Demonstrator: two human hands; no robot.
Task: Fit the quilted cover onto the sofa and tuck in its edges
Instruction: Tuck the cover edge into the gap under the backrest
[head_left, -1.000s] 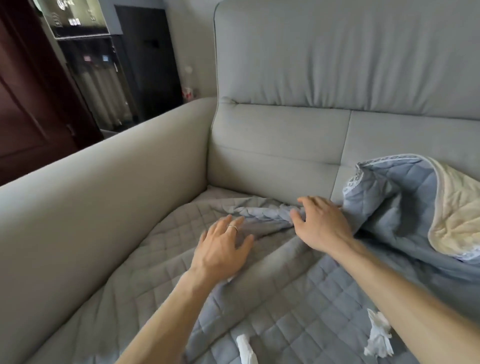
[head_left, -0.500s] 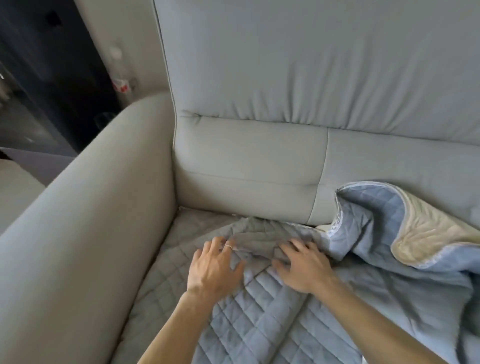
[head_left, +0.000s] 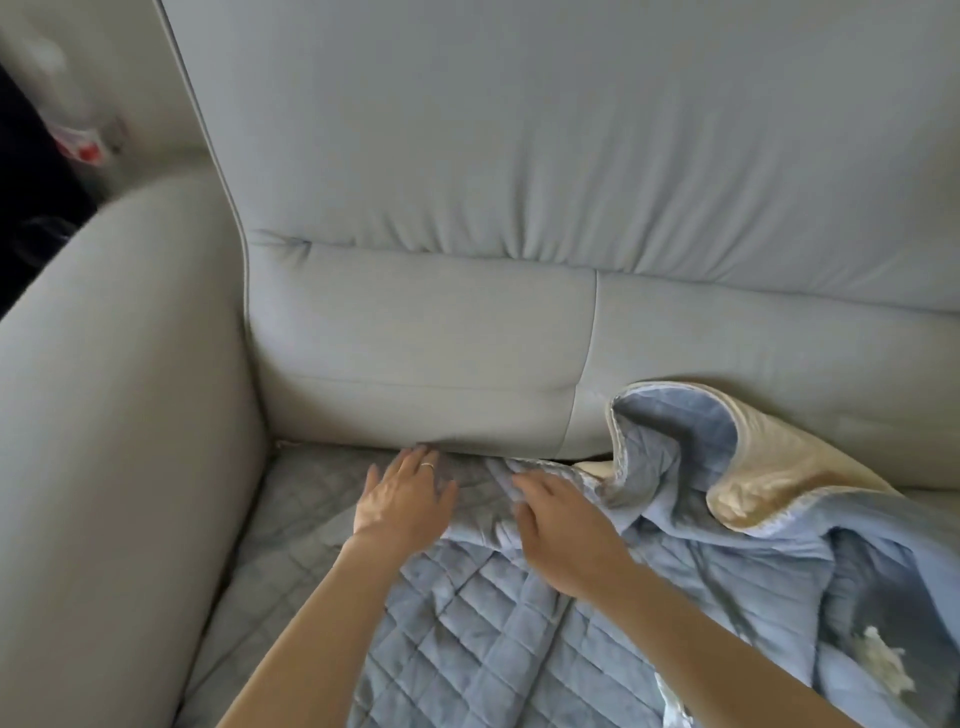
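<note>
A blue-grey quilted cover (head_left: 483, 644) lies over the seat of a grey sofa (head_left: 467, 332). My left hand (head_left: 402, 501) lies flat and open on the cover, its fingertips at the crease below the backrest. Just to its right, my right hand (head_left: 558, 525) presses on a bunched fold of the cover near the same crease; its fingers are spread and I cannot see them gripping. Further right the cover's edge (head_left: 753, 457) curls up against the backrest and shows a cream underside.
The sofa's left armrest (head_left: 114, 441) rises close beside my left hand. A grey quilted seat surface (head_left: 296, 499) shows between armrest and cover. White ties (head_left: 878, 665) hang from the cover at lower right. A dark gap with a red-and-white object (head_left: 78, 140) lies behind the armrest.
The view has moved closer and lower toward the sofa's back corner. Both hands have slid forward over the cover to the crease under the backrest, pushing the fold along.
</note>
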